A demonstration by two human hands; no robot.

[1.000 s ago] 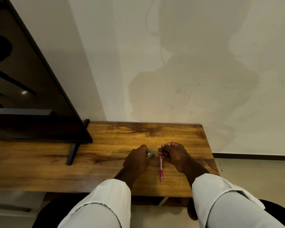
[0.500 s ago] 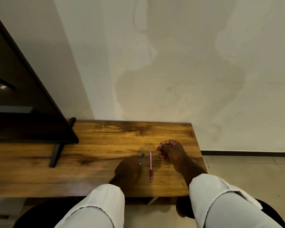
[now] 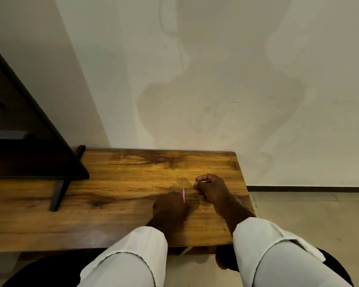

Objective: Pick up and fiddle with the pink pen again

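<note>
pink pen [image 3: 183, 196] along left hand's [image 3: 170, 206] right side, grip unclear (fingers hidden), right hand [image 3: 208, 188] curled just beside, wooden bench [image 3: 112, 183] right end, TV [image 3: 29, 141] left, stained wall [image 3: 216, 90]

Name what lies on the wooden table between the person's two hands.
In the head view, a pink pen lies between the left hand and right hand, beside the left hand.

— What are you wearing on your arms?
— My left sleeve [image 3: 133, 253] and right sleeve [image 3: 278, 251] are loose, pale off-white cloth, wide at the cuffs, with a thin raw edge.
— And below them?
— Dark trousers [image 3: 50, 270].
</note>
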